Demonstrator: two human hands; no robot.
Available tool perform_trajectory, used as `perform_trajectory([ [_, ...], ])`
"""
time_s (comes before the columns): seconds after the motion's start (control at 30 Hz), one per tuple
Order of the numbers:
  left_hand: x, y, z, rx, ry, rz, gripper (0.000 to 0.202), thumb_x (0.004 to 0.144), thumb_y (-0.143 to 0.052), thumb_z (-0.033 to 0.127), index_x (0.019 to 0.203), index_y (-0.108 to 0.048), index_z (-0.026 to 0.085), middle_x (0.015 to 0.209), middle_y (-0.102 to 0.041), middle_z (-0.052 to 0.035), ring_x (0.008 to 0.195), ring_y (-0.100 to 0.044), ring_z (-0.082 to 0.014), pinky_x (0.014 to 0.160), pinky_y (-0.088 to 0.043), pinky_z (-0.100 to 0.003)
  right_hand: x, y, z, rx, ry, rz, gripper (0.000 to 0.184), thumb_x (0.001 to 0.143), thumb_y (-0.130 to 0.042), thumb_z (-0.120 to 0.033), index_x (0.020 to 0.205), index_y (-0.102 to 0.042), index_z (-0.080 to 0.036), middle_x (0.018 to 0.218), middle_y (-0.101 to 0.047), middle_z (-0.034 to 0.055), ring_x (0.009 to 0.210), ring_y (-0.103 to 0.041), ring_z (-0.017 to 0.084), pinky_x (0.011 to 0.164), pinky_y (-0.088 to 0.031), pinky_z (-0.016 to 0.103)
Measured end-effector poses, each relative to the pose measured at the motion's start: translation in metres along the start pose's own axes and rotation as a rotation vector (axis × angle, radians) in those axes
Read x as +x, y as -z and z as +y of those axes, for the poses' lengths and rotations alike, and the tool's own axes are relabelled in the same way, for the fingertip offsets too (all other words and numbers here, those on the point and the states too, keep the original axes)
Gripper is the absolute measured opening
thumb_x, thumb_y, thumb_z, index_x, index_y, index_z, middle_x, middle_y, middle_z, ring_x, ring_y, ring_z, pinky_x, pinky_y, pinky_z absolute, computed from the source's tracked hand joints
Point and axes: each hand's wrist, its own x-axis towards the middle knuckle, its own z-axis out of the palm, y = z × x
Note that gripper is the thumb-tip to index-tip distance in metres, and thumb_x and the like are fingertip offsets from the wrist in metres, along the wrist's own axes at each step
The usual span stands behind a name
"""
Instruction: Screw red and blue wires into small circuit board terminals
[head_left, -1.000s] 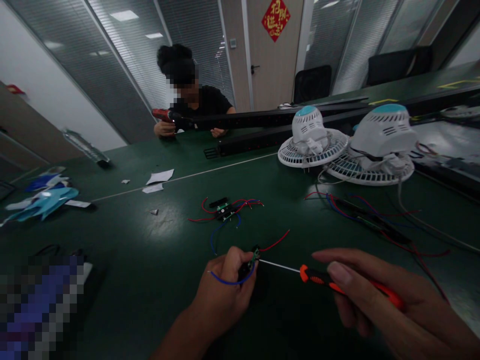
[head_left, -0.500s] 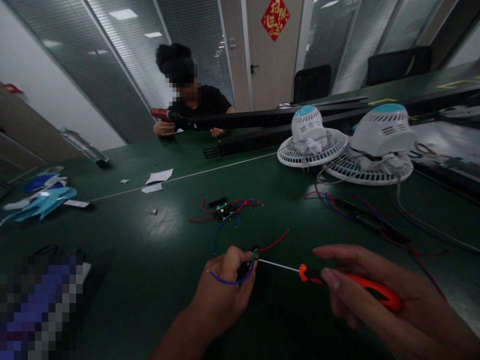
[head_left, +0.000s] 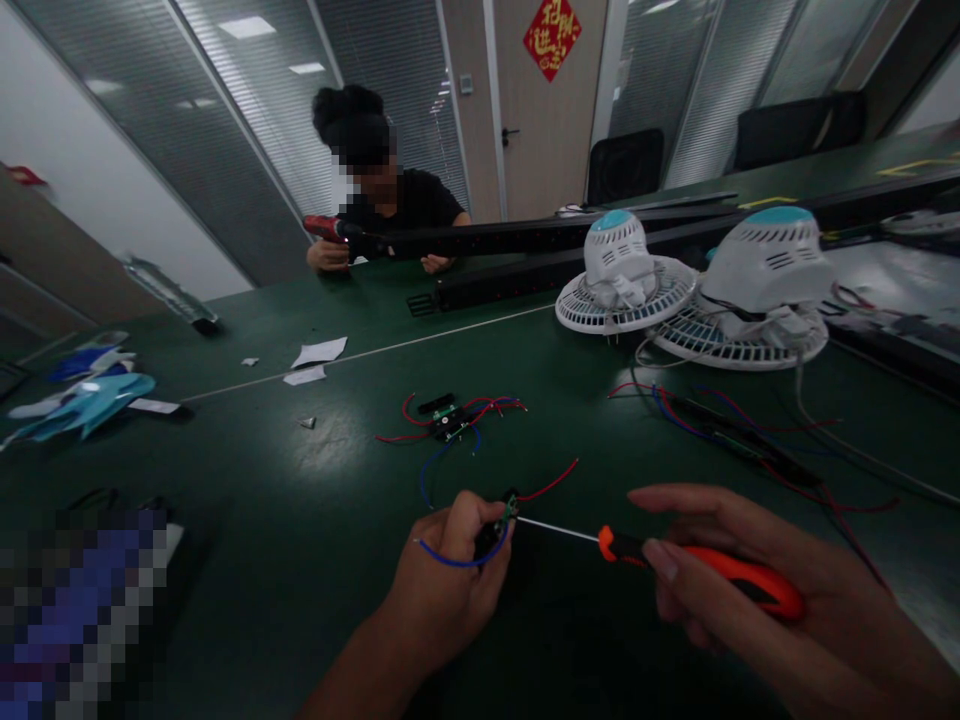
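My left hand (head_left: 454,570) pinches a small green circuit board (head_left: 511,507) in a black holder, partly hidden by the fingers. A red wire (head_left: 551,483) sticks out from it to the upper right, and a blue wire (head_left: 457,564) curves in front of my fingers. An orange and black screwdriver (head_left: 735,575) rests in my right hand (head_left: 780,600), thumb on the handle and index finger raised off it. Its thin shaft points left, with the tip at the board. Just beyond, more small boards (head_left: 448,420) with red and blue wires lie on the green table (head_left: 247,520).
Two white fans (head_left: 619,275) lie face down at the right, cables trailing. Nearer are black strips with wires (head_left: 739,440). Across the table a person holds a red drill (head_left: 324,228) at a long black bar (head_left: 495,238). Paper scraps (head_left: 319,352) and blue plastic bags (head_left: 97,395) lie left.
Almost nothing differs. My right index finger sits very slightly higher, while the board and the screwdriver keep their places.
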Motion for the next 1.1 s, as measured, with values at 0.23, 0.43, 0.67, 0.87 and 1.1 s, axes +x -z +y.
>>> perform_trajectory([
  [0.23, -0.0007, -0.0007, -0.0003, 0.001, -0.012, 0.018, 0.005, 0.086, -0.051, 0.018, 0.09, -0.051, 0.02, 0.064, -0.064, 0.0009, 0.05, -0.061, -0.0118, 0.046, -0.044, -0.021, 0.0, -0.0027, -0.0029, 0.02, -0.007, 0.061, 0.026, 0.078, -0.061, -0.043, 0.094, -0.07, -0.024, 0.056, -0.07, -0.0005, 0.043, -0.064, 0.016, 0.039, -0.052, 0.023],
  [0.43, 0.0, -0.001, -0.0002, 0.014, -0.009, 0.011, 0.005, 0.086, -0.051, 0.017, 0.09, -0.051, 0.019, 0.063, -0.063, 0.0015, 0.049, -0.06, -0.0117, 0.046, -0.044, -0.021, -0.0002, -0.0029, -0.0034, 0.032, -0.037, 0.037, 0.028, 0.078, -0.061, -0.044, 0.097, -0.068, -0.024, 0.059, -0.071, -0.0002, 0.047, -0.067, 0.017, 0.042, -0.053, 0.023],
  [0.67, 0.0001, -0.0007, -0.0001, 0.019, -0.01, 0.023, 0.005, 0.085, -0.051, 0.017, 0.089, -0.05, 0.02, 0.062, -0.062, 0.0019, 0.048, -0.059, -0.0116, 0.044, -0.042, -0.021, -0.0014, -0.005, -0.0079, 0.046, -0.061, 0.112, 0.027, 0.074, -0.064, -0.042, 0.093, -0.071, -0.024, 0.061, -0.073, 0.0016, 0.047, -0.067, 0.018, 0.041, -0.053, 0.024],
  [0.87, -0.0003, -0.0001, 0.0001, 0.005, -0.006, 0.013, 0.004, 0.087, -0.052, 0.018, 0.089, -0.049, 0.02, 0.062, -0.062, 0.0021, 0.049, -0.06, -0.0114, 0.045, -0.042, -0.02, -0.0013, -0.0049, -0.0068, 0.046, -0.059, 0.128, 0.025, 0.071, -0.067, -0.041, 0.091, -0.073, -0.026, 0.068, -0.076, 0.0018, 0.052, -0.07, 0.019, 0.049, -0.056, 0.025],
  [1.1, 0.0005, -0.0009, -0.0003, 0.009, -0.009, 0.025, 0.004, 0.086, -0.052, 0.018, 0.089, -0.05, 0.02, 0.061, -0.061, 0.0026, 0.047, -0.058, -0.0106, 0.043, -0.04, -0.02, -0.0013, -0.0041, -0.0049, 0.051, -0.066, 0.117, 0.026, 0.07, -0.069, -0.041, 0.092, -0.072, -0.028, 0.074, -0.077, 0.0012, 0.062, -0.073, 0.02, 0.056, -0.057, 0.025],
])
